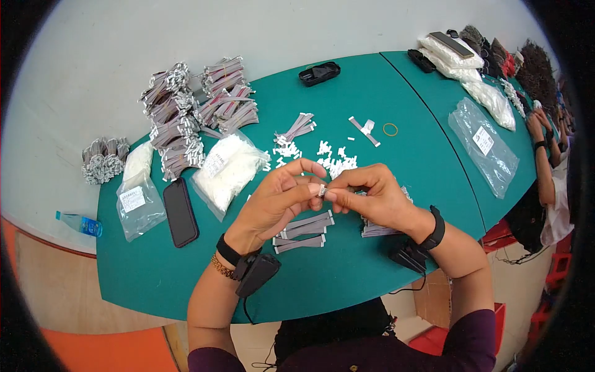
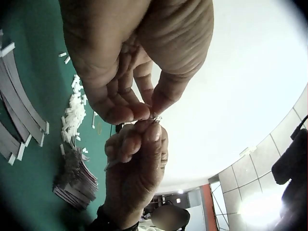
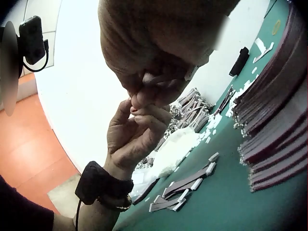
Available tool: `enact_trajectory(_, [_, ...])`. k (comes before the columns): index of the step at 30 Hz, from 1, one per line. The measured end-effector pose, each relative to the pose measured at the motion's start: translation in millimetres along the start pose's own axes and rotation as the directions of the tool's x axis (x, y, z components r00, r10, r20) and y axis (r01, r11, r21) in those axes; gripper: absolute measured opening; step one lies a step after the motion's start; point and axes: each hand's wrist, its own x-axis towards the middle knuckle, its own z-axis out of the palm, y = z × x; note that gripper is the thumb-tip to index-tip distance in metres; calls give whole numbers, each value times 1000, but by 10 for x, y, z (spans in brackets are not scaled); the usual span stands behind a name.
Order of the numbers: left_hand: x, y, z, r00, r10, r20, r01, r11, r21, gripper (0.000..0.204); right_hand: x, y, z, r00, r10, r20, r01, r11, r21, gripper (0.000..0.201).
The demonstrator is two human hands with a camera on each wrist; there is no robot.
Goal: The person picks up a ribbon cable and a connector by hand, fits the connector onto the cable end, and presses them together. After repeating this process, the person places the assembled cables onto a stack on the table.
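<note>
In front of the chest, both hands meet fingertip to fingertip over the table. Between them is the white connector end (image 1: 321, 191) of a short grey ribbon cable. My left hand (image 1: 282, 197) pinches it with thumb and forefinger, the other fingers loosely bent. The right hand (image 1: 375, 197) pinches the same piece from the other side, with most of the cable hidden inside its curled fingers. A white end (image 3: 191, 73) of that cable sticks out of the right hand in the right wrist view. Below the hands, several grey ribbon cables (image 1: 304, 230) with white ends lie side by side.
Loose white connectors (image 1: 339, 166) are heaped beyond the hands. A stack of ribbon cables (image 3: 276, 120) lies under the right hand. Bundled cables (image 1: 176, 124), a bag of white connectors (image 1: 228, 166) and a phone (image 1: 180, 212) occupy the left side. Another person's hands (image 1: 537, 124) work far right.
</note>
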Motion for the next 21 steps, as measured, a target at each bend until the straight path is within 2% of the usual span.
enact_trajectory(9, [-7, 15, 36, 999, 29, -27, -27, 997, 74, 24, 5, -29, 0, 998, 62, 11, -63, 994, 94, 12])
enact_trajectory(21, [-15, -15, -7, 998, 53, -18, -52, 997, 52, 11, 5, -30, -7, 997, 75, 21, -77, 991, 112, 14])
